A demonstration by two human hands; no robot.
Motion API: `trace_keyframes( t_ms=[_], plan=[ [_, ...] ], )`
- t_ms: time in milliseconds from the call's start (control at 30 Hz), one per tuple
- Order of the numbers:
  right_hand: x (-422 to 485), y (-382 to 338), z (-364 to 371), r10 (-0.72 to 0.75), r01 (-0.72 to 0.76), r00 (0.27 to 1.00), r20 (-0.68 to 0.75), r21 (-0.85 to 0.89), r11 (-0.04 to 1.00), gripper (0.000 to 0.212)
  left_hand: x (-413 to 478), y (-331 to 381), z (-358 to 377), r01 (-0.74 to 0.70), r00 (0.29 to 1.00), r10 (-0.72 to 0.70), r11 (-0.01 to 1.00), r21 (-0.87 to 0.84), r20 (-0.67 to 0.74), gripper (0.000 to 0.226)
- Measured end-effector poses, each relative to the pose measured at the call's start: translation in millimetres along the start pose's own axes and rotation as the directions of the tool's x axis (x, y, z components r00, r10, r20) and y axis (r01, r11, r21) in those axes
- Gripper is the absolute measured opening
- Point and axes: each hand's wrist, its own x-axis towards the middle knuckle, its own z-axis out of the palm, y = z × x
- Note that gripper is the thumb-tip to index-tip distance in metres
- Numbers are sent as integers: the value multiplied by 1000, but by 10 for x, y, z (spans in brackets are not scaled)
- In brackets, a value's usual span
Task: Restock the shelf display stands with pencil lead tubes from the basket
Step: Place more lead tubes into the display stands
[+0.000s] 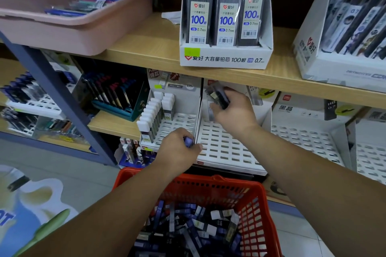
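Lead tubes (219, 96) in both hands (177, 150) (235, 113)

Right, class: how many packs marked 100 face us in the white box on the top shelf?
3: left pack, middle pack, right pack, side by side; others may hide behind them.

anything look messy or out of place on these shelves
A crumpled white scrap lies loose on the top shelf, just left of the 0.7mm lead box; it looks like stray litter. The tubes in the red basket lie jumbled at all angles. Nothing looks damaged.
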Motion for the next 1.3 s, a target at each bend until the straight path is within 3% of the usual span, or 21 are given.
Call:
trace_keyframes(
  t_ms=[167,333,433,533,600,767,867,967,1067,1200,1300],
  plan=[
    [16,-36,21,-6,6,1000,3,0,1000,15,7,114,-118,117,991,-102,971,-208,81,20],
    [13,-15,-28,-54,59,998,37,-152,987,16,-73,226,-247,121,989,-69,885,-449,131,18],
    [0,31,-33,-63,69,997,36,-192,979,23,-109,252,-297,133,985,-69,882,-451,156,26],
    [0,56,-16,-14,16,1000,24,-115,993,12,-97,247,-308,148,983,-81,879,-453,163,20],
    [5,45,-10,-11,15,1000,27,-161,987,13,-85,259,-315,175,976,-93,873,-455,196,12],
    [-24,47,15,27,-13,998,48,-285,959,4,-110,326,-341,232,951,-72,808,-541,299,23],
    [-29,38,-4,75,-68,996,37,-162,984,6,-143,336,-366,224,937,-25,809,-544,350,23],
    [-37,-32,-102,119,-121,992,28,76,990,7,-142,304,-368,242,923,-44,838,-488,382,25],
    [-158,-222,-281,184,-251,959,214,352,902,12,-138,329,-308,238,919,-33,842,-484,393,24],
    [-353,-408,-509,181,-356,883,433,366,860,20,-174,427,-254,230,896,11,843,-487,443,23],
    [-450,-384,-547,168,-352,877,450,363,863,13,-198,459,-247,210,883,50,847,-488,467,24]
  ],
)
